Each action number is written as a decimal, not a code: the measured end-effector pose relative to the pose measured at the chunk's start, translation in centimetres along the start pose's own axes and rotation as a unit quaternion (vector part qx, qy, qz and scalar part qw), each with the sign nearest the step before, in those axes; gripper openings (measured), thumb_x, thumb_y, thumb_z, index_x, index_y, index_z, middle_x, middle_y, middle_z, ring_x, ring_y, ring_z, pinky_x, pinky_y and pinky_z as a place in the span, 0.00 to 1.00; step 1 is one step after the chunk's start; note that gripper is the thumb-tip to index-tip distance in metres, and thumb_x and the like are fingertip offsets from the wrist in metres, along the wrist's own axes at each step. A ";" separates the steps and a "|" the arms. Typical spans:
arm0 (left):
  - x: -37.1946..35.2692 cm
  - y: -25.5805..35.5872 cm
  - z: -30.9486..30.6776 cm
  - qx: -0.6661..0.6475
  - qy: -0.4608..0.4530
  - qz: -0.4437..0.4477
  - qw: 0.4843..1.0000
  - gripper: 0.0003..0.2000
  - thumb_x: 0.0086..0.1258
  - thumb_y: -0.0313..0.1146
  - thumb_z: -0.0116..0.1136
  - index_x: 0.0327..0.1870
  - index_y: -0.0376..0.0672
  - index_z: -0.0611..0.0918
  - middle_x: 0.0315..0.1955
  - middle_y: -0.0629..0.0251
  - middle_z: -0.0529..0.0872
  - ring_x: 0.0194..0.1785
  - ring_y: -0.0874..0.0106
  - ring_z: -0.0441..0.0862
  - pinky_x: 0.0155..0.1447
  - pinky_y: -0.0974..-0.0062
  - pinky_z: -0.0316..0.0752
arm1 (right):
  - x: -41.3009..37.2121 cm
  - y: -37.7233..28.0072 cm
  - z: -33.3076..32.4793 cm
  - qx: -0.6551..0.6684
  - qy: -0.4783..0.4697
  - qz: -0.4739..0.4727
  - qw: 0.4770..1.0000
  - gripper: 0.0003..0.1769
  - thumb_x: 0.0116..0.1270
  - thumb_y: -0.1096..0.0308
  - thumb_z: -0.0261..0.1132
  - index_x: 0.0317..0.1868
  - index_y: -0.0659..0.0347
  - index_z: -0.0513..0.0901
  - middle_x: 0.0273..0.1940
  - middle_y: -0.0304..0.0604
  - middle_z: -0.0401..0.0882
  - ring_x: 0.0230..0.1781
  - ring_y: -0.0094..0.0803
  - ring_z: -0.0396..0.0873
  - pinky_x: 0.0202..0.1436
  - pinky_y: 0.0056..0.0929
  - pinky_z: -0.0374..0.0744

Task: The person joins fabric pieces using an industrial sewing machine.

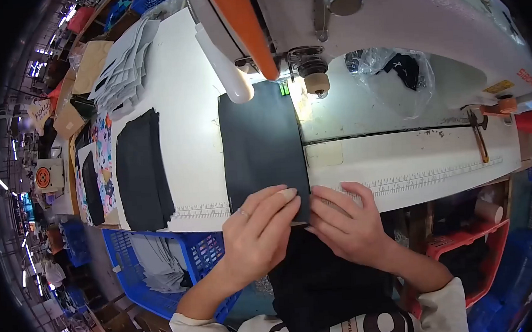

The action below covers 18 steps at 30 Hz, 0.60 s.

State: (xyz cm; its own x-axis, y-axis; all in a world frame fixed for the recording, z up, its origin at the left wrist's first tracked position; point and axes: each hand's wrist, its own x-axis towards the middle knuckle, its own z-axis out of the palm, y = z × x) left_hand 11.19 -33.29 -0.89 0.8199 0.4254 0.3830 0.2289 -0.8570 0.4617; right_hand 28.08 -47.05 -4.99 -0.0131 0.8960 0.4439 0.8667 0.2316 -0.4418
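A long black fabric piece (pixel 261 139) lies on the white sewing table, its far end under the machine head. My left hand (pixel 259 230) is closed at the near end of this fabric, fingers bunched and pressed together on it. My right hand (pixel 350 225) rests at the fabric's near right edge, fingers spread and fingertips touching the edge. Above the far end hangs the sewing machine (pixel 314 59), its lamp lit. To the left lies a stack of black fabric pieces (pixel 141 170).
Grey cut pieces (pixel 127 65) are piled at the far left. A printed ruler (pixel 425 177) runs along the table's front edge. A blue basket (pixel 204 255) and a red crate (pixel 496 243) stand below. A plastic bag (pixel 420 96) lies behind the machine arm, small scissors (pixel 478 135) at right.
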 end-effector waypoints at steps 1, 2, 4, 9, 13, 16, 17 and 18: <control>0.0 0.0 0.1 0.000 0.001 -0.001 1.000 0.20 0.51 0.16 0.67 0.49 0.34 0.87 0.47 0.56 0.88 0.47 0.57 0.88 0.47 0.66 0.85 | 0.1 0.1 0.0 0.000 -0.001 -0.001 1.000 0.15 0.61 0.66 0.77 0.48 0.58 0.89 0.59 0.39 0.84 0.66 0.37 0.80 0.67 0.49 0.71; 0.1 0.1 0.2 0.007 -0.008 0.015 1.000 0.20 0.51 0.16 0.66 0.48 0.33 0.87 0.48 0.55 0.88 0.49 0.56 0.88 0.49 0.66 0.85 | 0.0 0.1 0.0 0.002 -0.003 -0.004 1.000 0.14 0.61 0.66 0.77 0.47 0.59 0.88 0.59 0.39 0.84 0.66 0.37 0.81 0.67 0.50 0.71; 0.3 0.3 0.6 0.021 -0.021 0.046 0.998 0.19 0.52 0.16 0.66 0.48 0.33 0.87 0.50 0.54 0.89 0.54 0.54 0.89 0.52 0.64 0.87 | 0.0 0.3 -0.2 0.003 -0.007 -0.014 1.000 0.12 0.61 0.67 0.77 0.44 0.59 0.87 0.58 0.39 0.84 0.66 0.37 0.81 0.66 0.51 0.72; -0.5 0.1 1.2 0.046 -0.046 0.061 0.996 0.19 0.53 0.17 0.65 0.50 0.30 0.88 0.52 0.52 0.89 0.60 0.52 0.88 0.56 0.63 0.87 | -0.1 0.3 -0.1 0.010 0.001 -0.015 1.000 0.12 0.61 0.68 0.77 0.42 0.60 0.86 0.58 0.40 0.84 0.66 0.38 0.81 0.66 0.51 0.72; -0.3 0.6 0.6 0.116 -0.063 0.101 0.986 0.20 0.53 0.19 0.65 0.51 0.28 0.88 0.53 0.51 0.88 0.61 0.52 0.88 0.56 0.63 0.88 | 0.1 0.4 -0.3 0.034 -0.001 -0.005 0.999 0.13 0.61 0.69 0.77 0.44 0.61 0.86 0.58 0.43 0.84 0.66 0.39 0.81 0.65 0.49 0.74; -0.1 0.6 0.0 0.113 -0.104 0.107 0.982 0.21 0.55 0.21 0.69 0.53 0.26 0.87 0.55 0.50 0.88 0.61 0.53 0.88 0.56 0.62 0.88 | 0.1 0.8 -0.6 0.079 0.024 0.026 0.996 0.15 0.61 0.70 0.76 0.47 0.64 0.87 0.59 0.45 0.84 0.65 0.40 0.82 0.65 0.48 0.75; -0.1 0.7 0.0 0.115 -0.100 0.105 0.983 0.21 0.55 0.21 0.69 0.53 0.26 0.87 0.55 0.50 0.88 0.61 0.53 0.88 0.56 0.62 0.88 | 0.4 0.9 -0.7 0.079 0.024 0.021 0.996 0.15 0.61 0.70 0.76 0.47 0.64 0.87 0.59 0.45 0.84 0.65 0.40 0.82 0.65 0.48 0.75; -0.2 0.8 0.0 0.086 -0.098 0.084 0.988 0.20 0.56 0.21 0.70 0.52 0.27 0.87 0.55 0.50 0.87 0.61 0.52 0.88 0.56 0.62 0.88 | 0.8 1.0 -0.9 0.076 0.005 0.014 0.997 0.15 0.61 0.71 0.76 0.48 0.64 0.87 0.59 0.45 0.84 0.65 0.41 0.82 0.65 0.47 0.76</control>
State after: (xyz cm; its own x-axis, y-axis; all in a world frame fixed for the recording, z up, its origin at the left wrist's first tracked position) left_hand 11.22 -34.05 -0.65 0.9357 0.2235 0.2728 0.1532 -0.9544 0.2564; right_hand 29.34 -46.48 -4.40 0.0152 0.8988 0.4381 0.7815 0.2626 -0.5660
